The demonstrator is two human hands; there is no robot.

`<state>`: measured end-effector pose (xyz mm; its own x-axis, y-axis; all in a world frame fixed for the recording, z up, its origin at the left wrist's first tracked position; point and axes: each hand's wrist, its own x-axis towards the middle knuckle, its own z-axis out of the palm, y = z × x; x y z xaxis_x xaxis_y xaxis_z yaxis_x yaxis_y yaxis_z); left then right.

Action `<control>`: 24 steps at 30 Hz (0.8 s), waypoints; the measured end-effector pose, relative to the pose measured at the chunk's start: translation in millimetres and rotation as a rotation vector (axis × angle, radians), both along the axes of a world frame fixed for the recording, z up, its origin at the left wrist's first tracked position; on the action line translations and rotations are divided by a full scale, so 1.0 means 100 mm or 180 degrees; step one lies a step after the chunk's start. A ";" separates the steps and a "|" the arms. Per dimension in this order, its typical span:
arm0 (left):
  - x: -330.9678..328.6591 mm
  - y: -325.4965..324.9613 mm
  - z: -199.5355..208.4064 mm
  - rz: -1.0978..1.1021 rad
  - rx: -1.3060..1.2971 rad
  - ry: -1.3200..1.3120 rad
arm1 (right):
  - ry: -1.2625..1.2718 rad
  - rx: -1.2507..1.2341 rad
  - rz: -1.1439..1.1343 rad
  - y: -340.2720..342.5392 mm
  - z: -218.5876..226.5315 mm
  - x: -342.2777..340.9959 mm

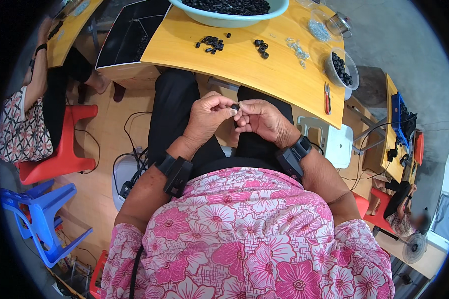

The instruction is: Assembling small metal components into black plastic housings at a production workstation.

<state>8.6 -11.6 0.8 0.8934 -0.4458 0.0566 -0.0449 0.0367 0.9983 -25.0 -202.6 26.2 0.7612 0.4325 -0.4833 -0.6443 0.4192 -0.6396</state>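
The left hand point(204, 117) and right hand point(265, 121) grasp between them a small black piece point(235, 106), partly hidden, above the black-trousered lap point(173, 112), near the yellow wood-topped desk point(282, 70).

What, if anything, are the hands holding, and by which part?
A small black piece, held at the fingertips of the left hand and right hand; which part they grip is too covered to tell.

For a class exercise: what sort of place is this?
Probably a small workshop: a basin heaped with black parts, a yellow table bearing loose pieces, and another person seated at a second table.
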 end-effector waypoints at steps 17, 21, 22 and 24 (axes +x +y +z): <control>-0.02 -0.04 -0.02 -0.0477 -0.0644 0.0780 | -0.1678 -0.1603 0.0261 0.08 0.14 -0.01; -0.03 -0.06 0.08 -0.0694 -0.1007 0.1044 | -0.2357 -0.2240 0.0243 0.06 0.13 0.01; -0.03 -0.06 0.12 -0.0691 -0.1006 0.1051 | -0.2438 -0.2333 0.0277 0.06 0.12 0.01; -0.02 -0.06 0.16 -0.0695 -0.0881 0.1052 | -0.2737 -0.2509 0.0241 0.07 0.12 0.02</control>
